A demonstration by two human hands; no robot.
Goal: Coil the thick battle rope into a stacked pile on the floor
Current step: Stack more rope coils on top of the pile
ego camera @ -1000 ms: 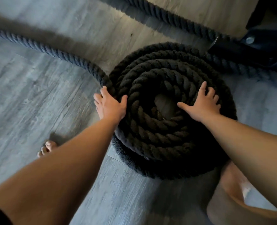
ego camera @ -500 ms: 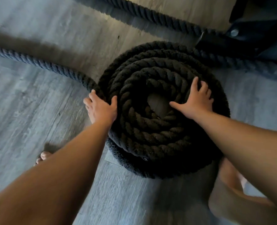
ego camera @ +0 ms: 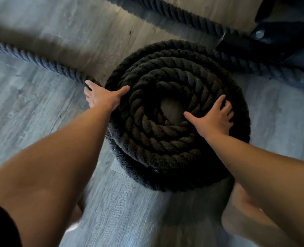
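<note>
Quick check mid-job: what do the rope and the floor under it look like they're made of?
Rope: looks like thick, dark, twisted-strand fibre, matte and slightly fuzzy along the coil's outer edge; whether synthetic or natural cannot be told. Floor: grey planks with printed-looking wood grain and a visible seam, smooth with a low sheen, probably laminate or vinyl rather than raw timber.
</note>
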